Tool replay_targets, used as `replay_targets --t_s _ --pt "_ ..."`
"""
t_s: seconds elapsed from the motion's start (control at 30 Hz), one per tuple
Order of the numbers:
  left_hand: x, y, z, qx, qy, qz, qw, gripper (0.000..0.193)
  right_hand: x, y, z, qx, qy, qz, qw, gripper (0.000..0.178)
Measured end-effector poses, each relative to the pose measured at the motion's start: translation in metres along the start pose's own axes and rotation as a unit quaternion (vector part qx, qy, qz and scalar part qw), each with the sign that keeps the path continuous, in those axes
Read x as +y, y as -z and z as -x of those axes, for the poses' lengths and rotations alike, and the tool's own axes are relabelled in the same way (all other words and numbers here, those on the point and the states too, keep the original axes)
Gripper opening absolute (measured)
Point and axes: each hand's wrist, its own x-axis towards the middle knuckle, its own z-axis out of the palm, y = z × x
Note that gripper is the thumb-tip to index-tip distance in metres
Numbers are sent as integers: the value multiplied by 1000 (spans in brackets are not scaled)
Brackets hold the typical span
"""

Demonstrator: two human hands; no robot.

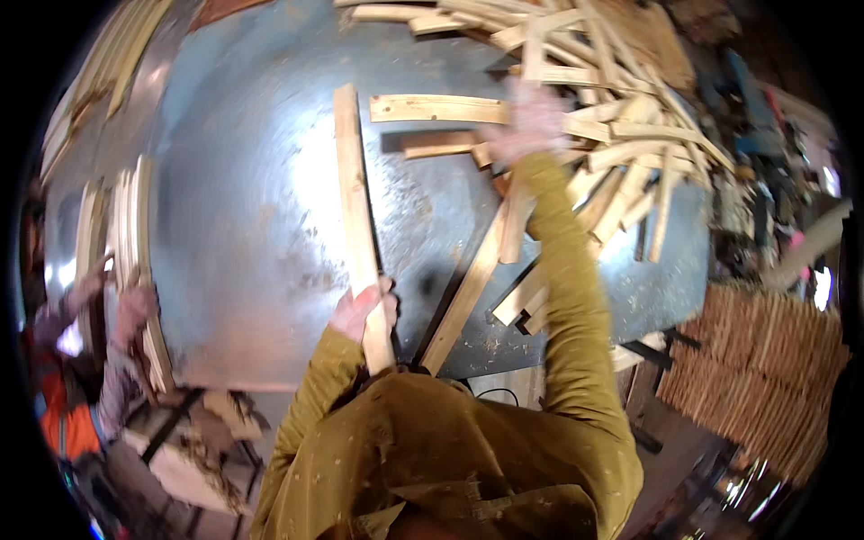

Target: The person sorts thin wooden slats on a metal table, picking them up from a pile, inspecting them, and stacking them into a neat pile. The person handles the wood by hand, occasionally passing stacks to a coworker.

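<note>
Gripping a wooden slat (353,180), my feed shows the left hand (355,308) clamped round its near end.
From that hand the slat runs out just short of 12 o'clock. At 1 o'clock the right hand (533,121) is a blur over the edge of a loose pile of wood (643,148); I cannot tell whether its fingers are closed. The grey-blue, shiny tabletop (243,225) carries everything; I see a co-worker's hand (135,310) near 9 o'clock and stacked wood (756,369) between 3 and 4.

The slat (355,198) is matt wood, tabletop (238,225) glossy metal.
</note>
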Motion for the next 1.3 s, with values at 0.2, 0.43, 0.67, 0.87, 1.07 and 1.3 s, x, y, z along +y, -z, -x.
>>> replay_targets --t_s 0.2,0.43,0.67,0.87,1.07,1.3 --pt "-41 9 -32 153 -82 -201 964 39 69 0 -1 -427 -52 31 902 104" --pt "-61 -13 -80 146 -80 -14 986 50 -13 -1 113 -373 -218 -384 816 84" --pt "-33 -20 -79 200 -62 -115 971 34 -37 46 101 -204 -228 40 951 74" --pt "-39 0 -78 191 -127 -92 969 49 -92 35 171 -281 -167 -180 928 62" --pt "-35 -32 -66 204 -109 -111 966 29 -55 71 179 -343 -221 -80 910 80" --pt "39 -12 14 498 -68 -518 692 70 153 56 198 -325 -417 13 849 73"
